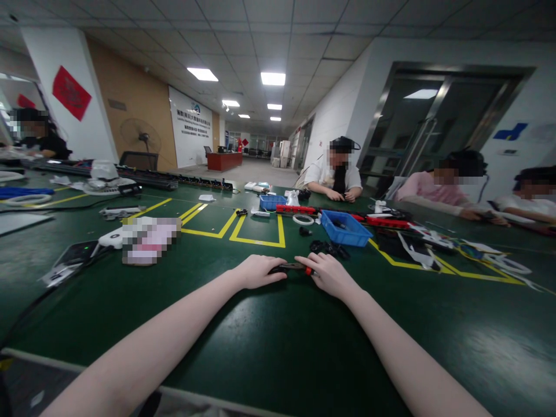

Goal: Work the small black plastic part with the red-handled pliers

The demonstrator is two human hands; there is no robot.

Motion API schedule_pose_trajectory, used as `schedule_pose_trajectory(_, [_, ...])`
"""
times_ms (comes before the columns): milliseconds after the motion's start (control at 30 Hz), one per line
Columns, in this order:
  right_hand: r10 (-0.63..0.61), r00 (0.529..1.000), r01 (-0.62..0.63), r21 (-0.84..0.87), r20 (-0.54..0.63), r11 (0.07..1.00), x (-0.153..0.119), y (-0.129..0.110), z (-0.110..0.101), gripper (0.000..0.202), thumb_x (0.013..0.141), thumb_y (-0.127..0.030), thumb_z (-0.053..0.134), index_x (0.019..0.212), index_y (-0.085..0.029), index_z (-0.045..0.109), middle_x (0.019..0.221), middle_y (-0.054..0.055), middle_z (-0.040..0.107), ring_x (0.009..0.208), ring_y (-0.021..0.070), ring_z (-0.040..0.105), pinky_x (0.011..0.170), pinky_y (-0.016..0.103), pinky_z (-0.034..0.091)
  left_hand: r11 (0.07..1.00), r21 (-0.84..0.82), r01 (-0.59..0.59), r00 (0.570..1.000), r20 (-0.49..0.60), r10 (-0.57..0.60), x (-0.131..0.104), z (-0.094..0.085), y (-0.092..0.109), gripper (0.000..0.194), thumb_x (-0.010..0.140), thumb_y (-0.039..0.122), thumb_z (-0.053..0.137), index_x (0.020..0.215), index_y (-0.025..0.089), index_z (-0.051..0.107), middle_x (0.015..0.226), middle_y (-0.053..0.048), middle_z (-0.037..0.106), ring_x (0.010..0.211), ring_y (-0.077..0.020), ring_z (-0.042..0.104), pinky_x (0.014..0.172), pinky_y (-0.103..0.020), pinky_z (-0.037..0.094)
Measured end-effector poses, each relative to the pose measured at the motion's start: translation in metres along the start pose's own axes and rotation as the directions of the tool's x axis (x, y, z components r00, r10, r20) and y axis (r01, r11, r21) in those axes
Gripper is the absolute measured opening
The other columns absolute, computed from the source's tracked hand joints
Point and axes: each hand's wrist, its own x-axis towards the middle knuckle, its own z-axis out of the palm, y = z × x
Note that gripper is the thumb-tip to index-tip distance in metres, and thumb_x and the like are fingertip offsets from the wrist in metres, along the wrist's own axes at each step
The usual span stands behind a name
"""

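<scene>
Low over the green table (260,347), my two hands meet near the middle of the view. My right hand (329,274) is closed around the red-and-black handle of what look like pliers (308,270), their metal jaws pointing left. In my left hand (258,272) a small black part (278,268) is gripped between thumb and fingers, at the tip of the jaws. Its exact kind is too small to make out, and the fingers cover much of it. Just beyond my right hand lies a heap of black parts (329,249).
A blue bin (347,234) holding dark items stands beyond my right hand, with a smaller blue bin (273,201) farther back. Red strips (388,222) lie across the table. At left are a phone (150,240) and a cable (32,307). Several people sit around the table.
</scene>
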Motion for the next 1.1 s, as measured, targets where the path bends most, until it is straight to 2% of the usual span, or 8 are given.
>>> schedule_pose_trajectory(167, [0.05,0.999,-0.048,0.081,-0.02,0.996,-0.0005,-0.0005,0.0021,0.043,0.078,-0.013,0.055,0.12,-0.021,0.058,0.107,0.006,0.063,0.093,0.0199,0.057,0.079,0.031,0.041,1.0,-0.005,0.006,1.0,0.001,-0.006,0.0007,0.0007,-0.0001,0.046,0.095,0.05,0.042,0.131,0.023,0.051,0.121,-0.007,0.066,0.107,-0.0249,0.064,0.087,-0.033,0.049])
schedule_pose_trajectory(433, [0.12,0.99,-0.114,0.093,-0.07,0.989,-0.0018,-0.0002,0.0004,0.039,0.077,-0.016,0.056,0.116,-0.019,0.057,0.106,0.007,0.065,0.095,0.0208,0.057,0.079,0.032,0.039,0.999,-0.009,0.043,0.999,-0.024,-0.043,0.001,0.0028,-0.0021,0.045,0.094,0.05,0.045,0.128,0.023,0.053,0.114,-0.007,0.068,0.101,-0.0249,0.066,0.083,-0.032,0.05])
schedule_pose_trajectory(633, [0.145,0.983,-0.139,0.064,-0.111,0.988,-0.0005,-0.002,-0.0006,0.021,0.075,-0.018,0.056,0.096,-0.018,0.06,0.096,0.006,0.066,0.092,0.0218,0.058,0.093,0.037,0.035,0.999,-0.017,0.036,0.999,-0.025,-0.036,0.0007,0.0028,-0.0022,0.045,0.095,0.05,0.042,0.128,0.023,0.053,0.115,-0.007,0.068,0.101,-0.025,0.066,0.083,-0.032,0.05])
schedule_pose_trajectory(800, [0.145,0.979,-0.141,0.037,-0.145,0.989,0.0002,-0.0013,0.0008,0.019,0.074,-0.018,0.056,0.092,-0.02,0.059,0.092,0.006,0.067,0.092,0.0221,0.058,0.103,0.042,0.028,0.998,-0.047,0.033,0.999,-0.02,-0.034,0.0001,0.0008,-0.0012,0.044,0.097,0.05,0.038,0.129,0.024,0.053,0.117,-0.006,0.067,0.102,-0.0244,0.066,0.085,-0.033,0.049])
schedule_pose_trajectory(1100, [0.135,0.972,-0.134,0.016,-0.191,0.991,0.0005,-0.0008,0.0007,0.019,0.071,-0.019,0.058,0.089,-0.021,0.06,0.091,0.006,0.067,0.095,0.0223,0.056,0.105,0.04,0.027,0.998,-0.051,0.023,1.0,-0.019,-0.024,0.0,0.001,-0.0017,0.044,0.097,0.049,0.038,0.131,0.024,0.052,0.119,-0.006,0.067,0.104,-0.0252,0.065,0.086,-0.032,0.049])
